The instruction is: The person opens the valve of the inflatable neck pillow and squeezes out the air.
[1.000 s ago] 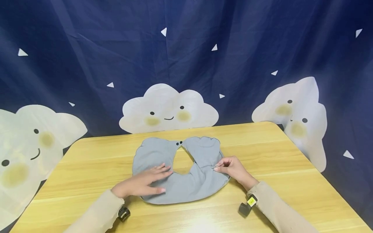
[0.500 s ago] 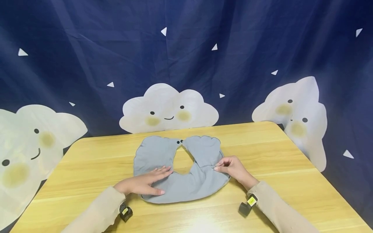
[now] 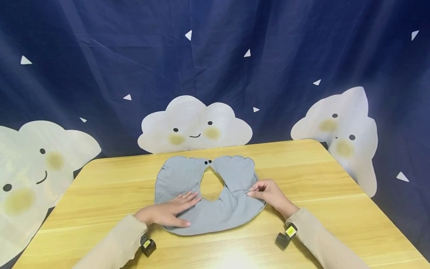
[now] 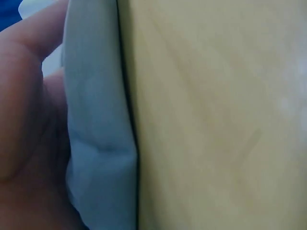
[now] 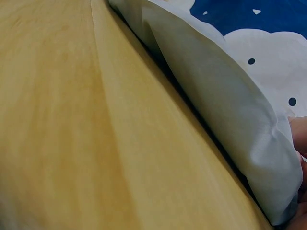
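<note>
Lower centre: left hand [image 3: 168,213] flat, fingers straight, pressing grey neck pillow [image 3: 215,213]. Right of it: right hand [image 3: 268,194] curled, pinching pillow's right edge. Pillow flat on wooden table [image 3: 319,179], mid-frame. Beyond, upper frame: cloud-print backdrop [image 3: 215,67].

No legible text, brand, number or sign anywhere. Small yellow labels [image 3: 290,231] on the black wrist devices, too small to read. Backdrop [image 3: 215,67] printed only with smiling clouds and white triangles, no lettering. Grey pillow [image 3: 208,194] and desk [image 3: 336,194] unmarked.
</note>
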`<action>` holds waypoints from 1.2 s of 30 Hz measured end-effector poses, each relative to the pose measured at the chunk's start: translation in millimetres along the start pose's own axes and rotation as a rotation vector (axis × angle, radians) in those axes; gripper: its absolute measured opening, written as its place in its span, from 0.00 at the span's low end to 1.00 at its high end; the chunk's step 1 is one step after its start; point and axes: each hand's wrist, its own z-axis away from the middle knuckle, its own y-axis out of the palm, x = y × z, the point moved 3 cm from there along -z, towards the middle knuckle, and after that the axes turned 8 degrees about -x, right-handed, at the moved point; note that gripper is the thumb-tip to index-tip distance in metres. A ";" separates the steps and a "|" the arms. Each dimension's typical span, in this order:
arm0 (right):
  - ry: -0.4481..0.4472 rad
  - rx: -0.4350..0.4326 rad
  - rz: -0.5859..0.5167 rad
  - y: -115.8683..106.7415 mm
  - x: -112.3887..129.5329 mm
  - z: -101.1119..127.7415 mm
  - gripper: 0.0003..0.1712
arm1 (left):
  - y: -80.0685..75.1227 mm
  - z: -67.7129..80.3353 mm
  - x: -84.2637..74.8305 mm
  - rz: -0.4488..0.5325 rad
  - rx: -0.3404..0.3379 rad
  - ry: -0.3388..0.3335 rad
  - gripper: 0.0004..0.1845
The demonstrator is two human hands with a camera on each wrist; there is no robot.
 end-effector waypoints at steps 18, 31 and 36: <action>0.031 0.011 0.031 1.5 3.6 -1.3 0.06 | 4.7 0.4 -6.4 -0.124 -0.039 0.009 0.42; 0.030 0.005 0.020 1.8 3.9 0.0 0.07 | 0.2 -3.1 -21.2 0.025 -0.094 -0.051 0.42; 0.019 0.000 0.015 0.8 3.3 -0.5 0.06 | 2.9 -7.5 -37.1 0.047 -0.089 -0.006 0.44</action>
